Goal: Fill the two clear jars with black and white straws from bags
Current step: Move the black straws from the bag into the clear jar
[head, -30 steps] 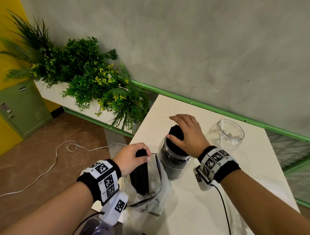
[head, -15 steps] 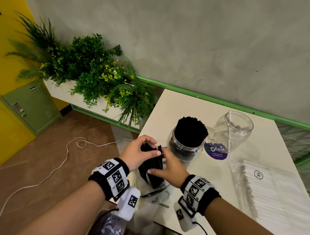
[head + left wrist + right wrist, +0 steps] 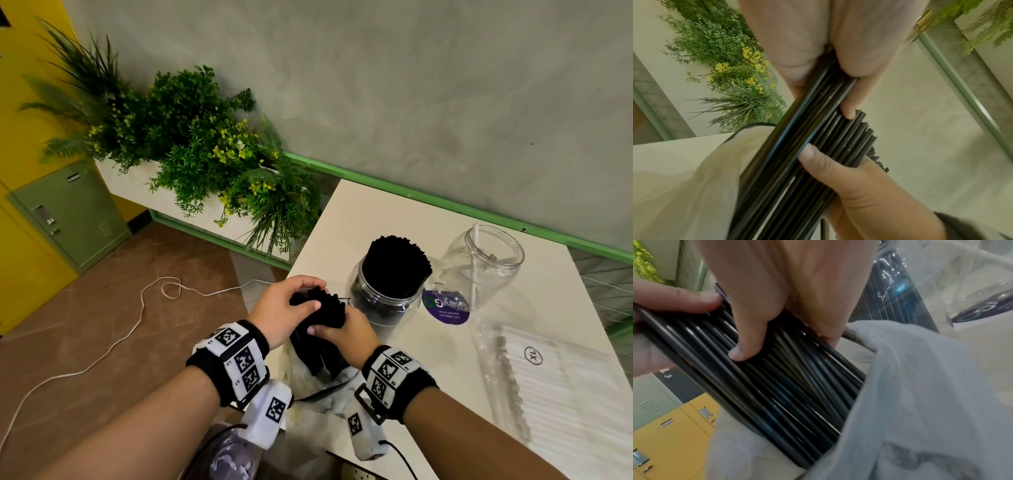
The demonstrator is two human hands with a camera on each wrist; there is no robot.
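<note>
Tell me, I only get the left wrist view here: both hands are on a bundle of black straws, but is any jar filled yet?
Observer: Yes. The head view shows a jar packed with black straws, just beyond the hands.
Operator: And the second jar?
Observer: The second jar stands to its right, holding a single white straw.
Operator: Where are the other white straws?
Observer: A bag of white straws lies flat on the table, right of the right hand.

on the table (image 3: 342,219) two jars stand side by side: the jar of straws (image 3: 387,291) left, the second jar (image 3: 486,263) right, a bag (image 3: 555,387) before it.
</note>
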